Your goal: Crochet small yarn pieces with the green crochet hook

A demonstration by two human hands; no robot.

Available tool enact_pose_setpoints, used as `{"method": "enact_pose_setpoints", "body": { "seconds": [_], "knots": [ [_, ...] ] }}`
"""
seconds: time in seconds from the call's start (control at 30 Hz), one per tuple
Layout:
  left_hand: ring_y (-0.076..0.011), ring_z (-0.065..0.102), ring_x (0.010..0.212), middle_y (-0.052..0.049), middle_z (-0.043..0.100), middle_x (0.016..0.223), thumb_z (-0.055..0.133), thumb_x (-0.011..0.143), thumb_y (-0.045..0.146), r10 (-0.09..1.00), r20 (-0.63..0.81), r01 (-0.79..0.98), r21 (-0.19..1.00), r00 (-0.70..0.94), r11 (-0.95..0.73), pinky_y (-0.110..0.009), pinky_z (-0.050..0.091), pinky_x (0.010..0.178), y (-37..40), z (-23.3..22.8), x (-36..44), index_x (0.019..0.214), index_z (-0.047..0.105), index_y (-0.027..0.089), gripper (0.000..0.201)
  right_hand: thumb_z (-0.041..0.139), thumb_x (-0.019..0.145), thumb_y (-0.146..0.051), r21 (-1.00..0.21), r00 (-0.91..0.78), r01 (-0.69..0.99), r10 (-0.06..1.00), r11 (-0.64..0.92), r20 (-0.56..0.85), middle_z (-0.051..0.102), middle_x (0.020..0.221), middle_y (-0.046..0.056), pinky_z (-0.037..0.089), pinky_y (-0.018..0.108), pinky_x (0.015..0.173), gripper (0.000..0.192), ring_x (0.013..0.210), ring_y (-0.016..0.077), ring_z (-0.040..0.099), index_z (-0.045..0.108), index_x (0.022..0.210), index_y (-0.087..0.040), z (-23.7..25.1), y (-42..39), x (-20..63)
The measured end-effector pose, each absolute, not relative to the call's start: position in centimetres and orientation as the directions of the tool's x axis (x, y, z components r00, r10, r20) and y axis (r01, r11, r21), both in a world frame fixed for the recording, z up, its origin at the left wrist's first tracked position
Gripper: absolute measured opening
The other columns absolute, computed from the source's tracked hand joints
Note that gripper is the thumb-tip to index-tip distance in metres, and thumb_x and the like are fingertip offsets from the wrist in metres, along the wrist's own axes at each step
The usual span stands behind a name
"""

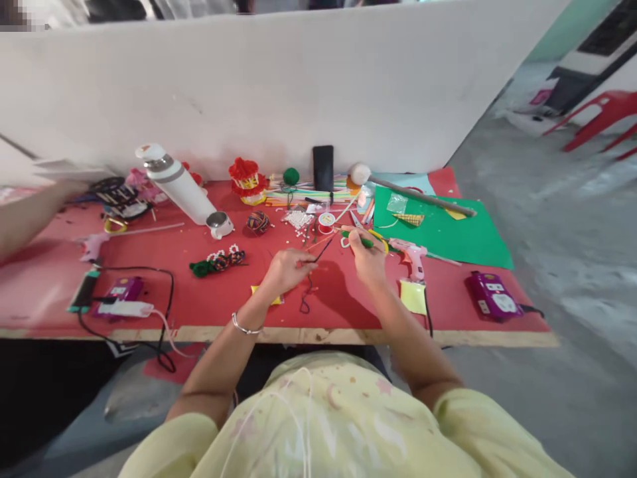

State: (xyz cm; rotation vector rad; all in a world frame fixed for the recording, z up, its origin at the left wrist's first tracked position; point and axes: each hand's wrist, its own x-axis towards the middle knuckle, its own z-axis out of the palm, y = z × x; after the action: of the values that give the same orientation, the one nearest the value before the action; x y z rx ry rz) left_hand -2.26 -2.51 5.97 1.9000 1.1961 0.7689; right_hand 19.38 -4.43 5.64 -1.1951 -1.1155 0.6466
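My left hand (pixel 286 269) pinches a thin dark cord (pixel 304 297) over the red table (pixel 209 312); the cord's end hangs down in a loop below the hand. My right hand (pixel 367 255) grips green-handled scissors (pixel 359 240), whose dark blades (pixel 326 250) point left toward my left fingertips. A small yellow paper piece (pixel 275 301) lies under my left wrist. A pink glue gun (pixel 413 260) rests just right of my right hand, above a pale yellow pad (pixel 414 297).
A white bottle (pixel 175 184) lies tilted at the back left, with a yarn ball (pixel 257 222), red flower piece (pixel 247 179), black phone (pixel 323 168) and green sheet (pixel 448 232) nearby. Purple devices (pixel 492 297) (pixel 123 290) sit near the front edge. Another person's arm (pixel 34 212) reaches in at left.
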Motion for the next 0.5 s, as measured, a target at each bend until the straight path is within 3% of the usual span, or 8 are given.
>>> {"method": "enact_pose_setpoints", "body": {
  "seconds": [0.1, 0.2, 0.3, 0.4, 0.5],
  "knots": [
    [-0.0210, 0.075, 0.089, -0.009, 0.082, 0.107, 0.083, 0.078, 0.047, 0.903, -0.035, 0.313, 0.943, 0.428, -0.112, -0.031, 0.060, 0.083, -1.9, 6.5, -3.3, 0.108, 0.083, 0.018, 0.042, 0.068, 0.088, -0.065, -0.977, 0.359, 0.043, 0.910, 0.207, 0.208, 0.074, 0.081, 0.003, 0.054, 0.036, 0.076, 0.048, 0.076, 0.0184, 0.063, 0.082, 0.101, -0.021, 6.2, -4.2, 19.5],
    [-0.0196, 0.072, 0.083, -0.011, 0.081, 0.105, 0.085, 0.073, 0.054, 0.946, -0.075, 0.221, 0.975, 0.316, 0.004, -0.031, 0.061, 0.075, -1.1, 7.1, -4.8, 0.102, 0.083, 0.014, 0.050, 0.072, 0.083, -0.067, -0.981, 0.338, -0.032, 0.926, 0.192, 0.170, 0.075, 0.082, 0.003, 0.053, 0.035, 0.073, 0.051, 0.078, 0.0192, 0.064, 0.083, 0.098, -0.020, 6.5, -3.6, 19.7],
    [-0.0222, 0.072, 0.089, -0.012, 0.080, 0.104, 0.086, 0.070, 0.058, 0.987, -0.027, 0.224, 0.975, 0.160, -0.009, -0.028, 0.059, 0.067, 0.2, 7.3, -6.4, 0.099, 0.083, 0.013, 0.054, 0.076, 0.077, -0.069, -0.970, 0.292, -0.150, 0.946, 0.190, 0.140, 0.076, 0.082, 0.003, 0.053, 0.033, 0.072, 0.050, 0.080, 0.0189, 0.066, 0.083, 0.092, -0.022, 6.4, -2.6, 19.7],
    [-0.0252, 0.071, 0.104, -0.013, 0.077, 0.119, 0.087, 0.068, 0.057, 0.990, 0.088, 0.288, 0.950, 0.112, -0.117, -0.029, 0.060, 0.075, 1.8, 7.6, -7.5, 0.100, 0.083, 0.016, 0.052, 0.078, 0.076, -0.068, -0.964, 0.235, -0.187, 0.961, 0.190, 0.144, 0.078, 0.085, 0.003, 0.053, 0.032, 0.072, 0.047, 0.084, 0.0189, 0.068, 0.083, 0.090, -0.023, 6.7, -1.8, 19.5],
    [-0.0246, 0.072, 0.099, -0.012, 0.081, 0.104, 0.086, 0.069, 0.055, 0.991, 0.103, 0.373, 0.919, 0.084, -0.127, -0.031, 0.059, 0.083, 3.3, 8.1, -8.8, 0.100, 0.083, 0.015, 0.051, 0.074, 0.081, -0.067, -0.966, 0.191, -0.145, 0.964, 0.213, 0.184, 0.079, 0.087, 0.003, 0.054, 0.032, 0.071, 0.044, 0.087, 0.0205, 0.072, 0.083, 0.093, -0.025, 7.5, -1.3, 19.5]
  ]
}}
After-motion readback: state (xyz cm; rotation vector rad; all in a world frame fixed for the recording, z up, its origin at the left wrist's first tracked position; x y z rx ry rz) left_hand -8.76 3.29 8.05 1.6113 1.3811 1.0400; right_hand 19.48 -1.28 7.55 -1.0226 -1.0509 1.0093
